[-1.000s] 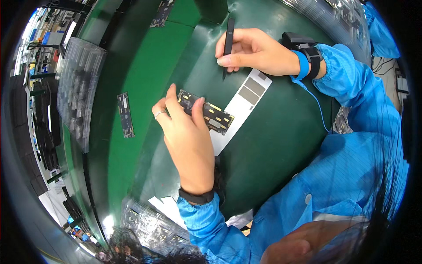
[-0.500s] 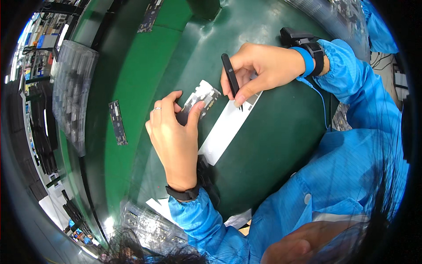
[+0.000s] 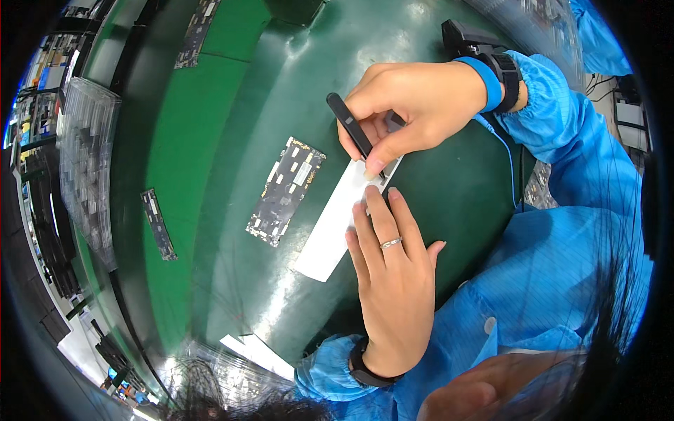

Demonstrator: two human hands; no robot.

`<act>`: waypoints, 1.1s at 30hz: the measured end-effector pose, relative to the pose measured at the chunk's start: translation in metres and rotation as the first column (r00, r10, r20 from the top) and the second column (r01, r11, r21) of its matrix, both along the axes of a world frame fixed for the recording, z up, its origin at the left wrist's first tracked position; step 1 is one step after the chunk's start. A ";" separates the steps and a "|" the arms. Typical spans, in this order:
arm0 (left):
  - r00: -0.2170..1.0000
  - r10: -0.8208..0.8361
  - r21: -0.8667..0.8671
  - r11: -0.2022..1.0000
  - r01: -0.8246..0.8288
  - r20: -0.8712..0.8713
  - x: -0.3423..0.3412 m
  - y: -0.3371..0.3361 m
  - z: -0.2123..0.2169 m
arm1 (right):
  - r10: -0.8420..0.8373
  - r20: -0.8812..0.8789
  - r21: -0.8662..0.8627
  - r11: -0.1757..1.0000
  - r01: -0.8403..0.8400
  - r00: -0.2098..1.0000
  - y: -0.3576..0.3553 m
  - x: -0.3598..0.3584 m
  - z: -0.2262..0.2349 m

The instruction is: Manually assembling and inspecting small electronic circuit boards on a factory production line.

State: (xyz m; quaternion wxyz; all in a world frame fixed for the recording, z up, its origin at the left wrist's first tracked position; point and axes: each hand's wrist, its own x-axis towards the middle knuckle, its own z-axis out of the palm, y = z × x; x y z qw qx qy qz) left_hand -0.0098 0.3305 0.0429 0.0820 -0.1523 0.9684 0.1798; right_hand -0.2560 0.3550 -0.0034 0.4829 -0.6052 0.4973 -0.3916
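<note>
My right hand [image 3: 414, 105] grips black tweezers [image 3: 349, 125] slantwise, tips pointing down at the upper end of a long white strip [image 3: 333, 235]. Dark little pieces seem to lie at that end, partly hidden by my fingers. Flat and stretched out, my left hand [image 3: 397, 281] wears a ring; its fingertips rest on the strip's right edge, close below the tweezer tips. To the left of the strip a dark circuit board [image 3: 286, 193] with pale patches lies on the green mat [image 3: 232, 281], touched by neither hand.
A narrow circuit board [image 3: 159, 224] lies on the brighter green band farther left, another dark board [image 3: 197, 34] at the top. Stacked clear plastic trays [image 3: 88, 168] stand at the far left. A blue cord [image 3: 507, 151] hangs from my right wristband. White strips [image 3: 260, 354] lie near my left sleeve.
My left hand has let go of the circuit board, which now lies flat on the mat, and has moved right onto the white strip. My right hand still holds the tweezers over the strip.
</note>
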 end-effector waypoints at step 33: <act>0.976 0.156 -0.166 0.969 -0.181 -0.154 -0.017 -0.039 -0.022 | -0.117 0.049 -0.038 0.992 0.119 0.992 -0.078 -0.001 -0.007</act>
